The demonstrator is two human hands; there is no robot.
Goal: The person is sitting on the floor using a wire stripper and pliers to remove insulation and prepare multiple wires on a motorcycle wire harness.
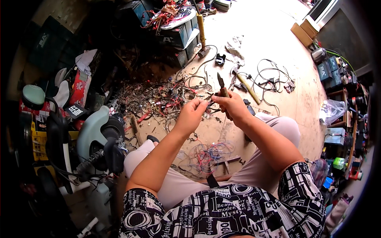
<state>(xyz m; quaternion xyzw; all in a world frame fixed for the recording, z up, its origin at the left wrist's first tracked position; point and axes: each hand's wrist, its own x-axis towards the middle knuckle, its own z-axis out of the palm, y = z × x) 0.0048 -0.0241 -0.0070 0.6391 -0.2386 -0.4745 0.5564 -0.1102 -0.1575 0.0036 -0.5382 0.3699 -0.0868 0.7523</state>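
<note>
Head view looking straight down at someone sitting on the pale concrete floor (pixel 270 47), both bare forearms coming up from the bottom edge. The left hand (pixel 193 112) is pinched shut, fingertips squeezing a thin dark bit of wire (pixel 209 106) that runs across to the other hand. The right hand (pixel 232 106) is closed in a fist around a small pair of cutting pliers with a dark metal tip (pixel 220 82), nose pointing up and away from the body; can't really tell how far the tip is apart. The two hands sit almost touching, right above the knees. Between the legs there's a loose tangle of red and blue stripped wires (pixel 208 154) on the floor. Just past the hands is a big messy heap of mixed wire scraps (pixel 152 99), and further right a black cable loop (pixel 272 75) lying by itself. Off to the left, a pale green fan housing (pixel 90 131) stands near the left knee.
</note>
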